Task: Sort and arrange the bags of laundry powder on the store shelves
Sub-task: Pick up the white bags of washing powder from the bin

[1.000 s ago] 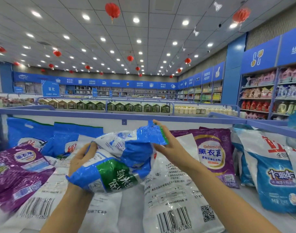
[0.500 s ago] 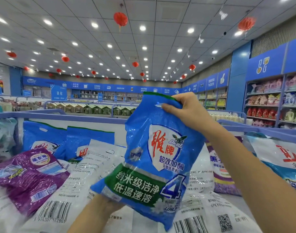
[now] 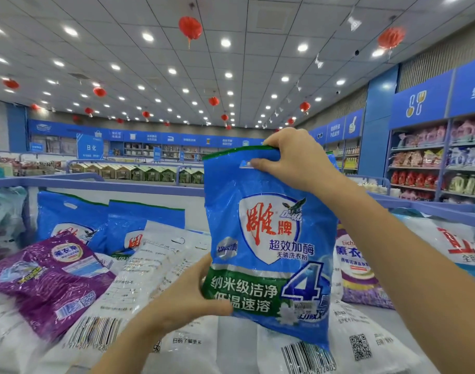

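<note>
A blue laundry powder bag with a green band and red brand characters hangs upright in front of me, its printed face toward the camera. My right hand pinches its green top edge. My left hand grips its lower left corner. Under it, several bags lie flat on the shelf: white bags back side up with barcodes, and a purple bag at the left. Two matching blue bags stand against the shelf's back wall.
A purple-and-white bag and a blue-and-white bag lie at the right. A lilac rail borders the shelf's far side. Wall shelves of bottles and packs stand at the far right, low displays beyond the rail.
The crumpled blue bag has been lifted and straightened to hang upright. My right hand rose with its top edge; my left hand shifted from beneath it to gripping its lower left corner.
</note>
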